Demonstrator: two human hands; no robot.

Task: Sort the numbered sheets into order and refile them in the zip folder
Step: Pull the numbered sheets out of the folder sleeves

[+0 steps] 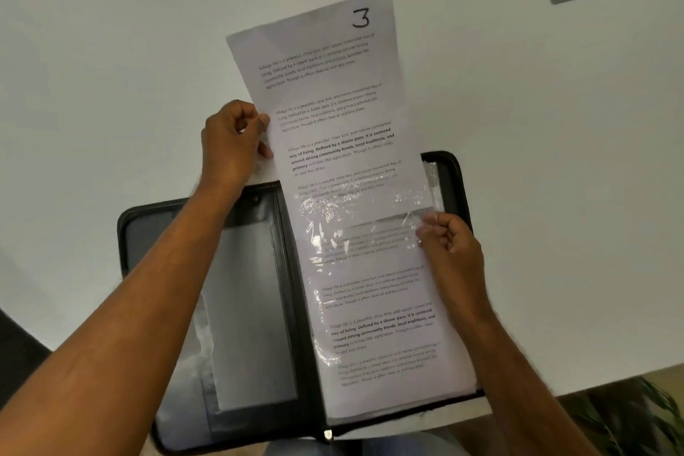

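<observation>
Clearly the refiling step is in hand: the sheet marked 3 (pixel 333 115) stands about half in and half out of a clear plastic sleeve (pixel 355 233) on the right side of the open zip folder (pixel 259 307), its numbered top edge pointing away from the person. The left hand (pixel 233 141) pinches the sheet's left edge above the folder, and the right hand (pixel 448 237) has its grip closed on the sleeve's mouth, holding the plastic up and open. More printed paper shows under the sleeve lower down, though whether that is another sheet or this one I cannot tell through the glare. The folder lies flat on the pale worktop (pixel 111 67). Next, I judge, the sheet wants feeding straight down while the mouth stays spread, lest the corners catch and crumple.
</observation>
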